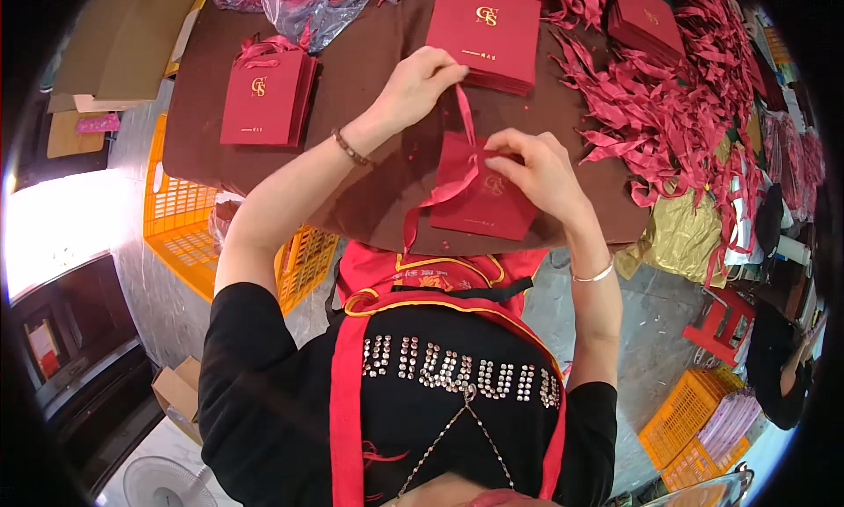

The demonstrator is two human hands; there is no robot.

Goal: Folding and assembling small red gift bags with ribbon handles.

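A small red paper gift bag [479,215] with gold print lies near the table's front edge. Its red ribbon [465,111] runs up from the top of the bag, and a loose tail hangs over the left side. My left hand [415,87] pinches the upper end of the ribbon between thumb and fingertips. Closed at the bag's upper right edge is my right hand [543,175], its thumb and forefinger gripping there; the exact hold is partly hidden.
Beyond my hands lies a stack of flat red bags [485,32]. Bags with ribbon handles [264,98] stand at the left. Loose red ribbons [615,111] pile up at the right, beside another bag stack [646,21]. Orange crates [180,208] sit below the brown-covered table [352,186].
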